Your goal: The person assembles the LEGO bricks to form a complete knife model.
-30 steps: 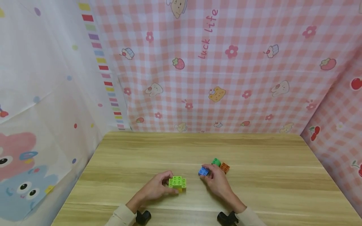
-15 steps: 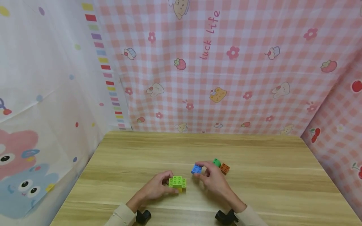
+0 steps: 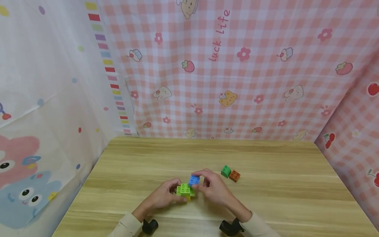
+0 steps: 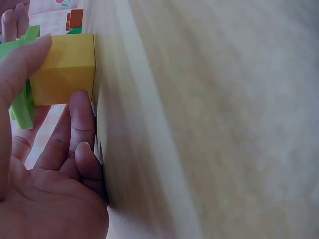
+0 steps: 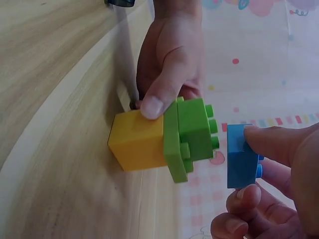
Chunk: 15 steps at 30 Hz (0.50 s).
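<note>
Wood-grain bench (image 3: 127, 164), patterned cloth hung on the sides in view. Nearest: pale sleeves (image 3: 127, 226), a black wrist mount (image 3: 150, 227) at the left one and another at the right. Left hand (image 3: 163, 196): the yellow block (image 5: 137, 142) is held between thumb and fingers, upright, apparently rested on the bench. On it are stacked a light-green plate (image 5: 173, 149), long axis seen running left to right, and a light-green block (image 5: 194, 130), studs up.

Right hand (image 3: 216, 189): the blue block (image 5: 242, 156) is pinched between thumb and fingers, studs up. Key relation: it is held just above the light-green studs, offset toward the right hand; a gap is shown by the right wrist view. No long axis can be made out on it.

Beyond the right hand, a dark-green block (image 3: 226, 171) and a brown block (image 3: 235, 176) are left side by side. Farthest: pink checked cloth (image 3: 251, 75).
</note>
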{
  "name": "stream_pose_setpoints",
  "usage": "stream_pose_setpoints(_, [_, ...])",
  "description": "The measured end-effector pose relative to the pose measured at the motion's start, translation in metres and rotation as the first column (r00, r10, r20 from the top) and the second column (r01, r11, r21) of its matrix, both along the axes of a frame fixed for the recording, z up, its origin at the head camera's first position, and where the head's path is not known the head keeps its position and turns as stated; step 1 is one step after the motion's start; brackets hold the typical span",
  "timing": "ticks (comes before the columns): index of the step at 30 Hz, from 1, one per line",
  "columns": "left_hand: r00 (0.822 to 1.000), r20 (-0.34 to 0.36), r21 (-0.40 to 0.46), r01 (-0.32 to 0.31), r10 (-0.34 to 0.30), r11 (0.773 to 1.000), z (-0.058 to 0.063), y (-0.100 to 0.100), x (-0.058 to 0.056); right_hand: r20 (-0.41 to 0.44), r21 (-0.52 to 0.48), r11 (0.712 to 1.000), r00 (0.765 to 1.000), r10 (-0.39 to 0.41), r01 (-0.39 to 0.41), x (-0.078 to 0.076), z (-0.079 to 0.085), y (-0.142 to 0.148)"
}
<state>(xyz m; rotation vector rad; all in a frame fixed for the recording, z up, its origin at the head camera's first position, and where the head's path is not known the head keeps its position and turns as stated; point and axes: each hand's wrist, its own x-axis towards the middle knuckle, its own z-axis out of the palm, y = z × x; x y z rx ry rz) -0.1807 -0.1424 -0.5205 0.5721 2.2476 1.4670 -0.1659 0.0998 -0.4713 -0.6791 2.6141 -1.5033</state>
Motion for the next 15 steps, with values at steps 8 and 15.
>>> stream_pose_setpoints(8, [1.0, -0.016, 0.004, 0.016, -0.016, 1.0, 0.001, 0.0, 0.0, 0.002, 0.01, 0.998, 0.998, 0.058, -0.058, 0.001, 0.0, -0.012])
stream_pose_setpoints(15, [1.0, -0.021, -0.02, 0.004, -0.004, 1.0, 0.0, 0.0, 0.0, 0.011, 0.014, 0.995, 0.995, 0.095, -0.095, 0.002, -0.001, -0.02])
